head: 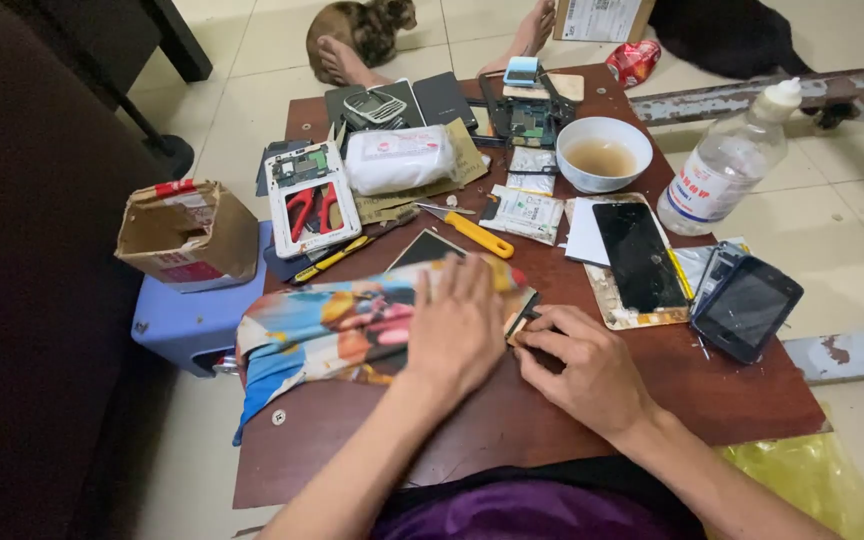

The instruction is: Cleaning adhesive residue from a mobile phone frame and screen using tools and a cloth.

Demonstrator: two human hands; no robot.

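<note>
Pale floor tiles are surrounding a low reddish-brown wooden surface (pixel 712 390) crowded with phone parts, a white bowl of brownish liquid (pixel 604 153) and a clear plastic bottle (pixel 722 170). Both forearms are reaching forward from the bottom edge. The left hand (pixel 455 325) is lying flat, fingers spread, pressing down on a colourful printed cloth (pixel 322 325). The right hand (pixel 584 368) is curling just beside it, fingertips pinching a small dark flat part (pixel 524 318) at the cloth's right edge. A cracked black phone screen (pixel 638 255) is lying beyond the right hand.
</note>
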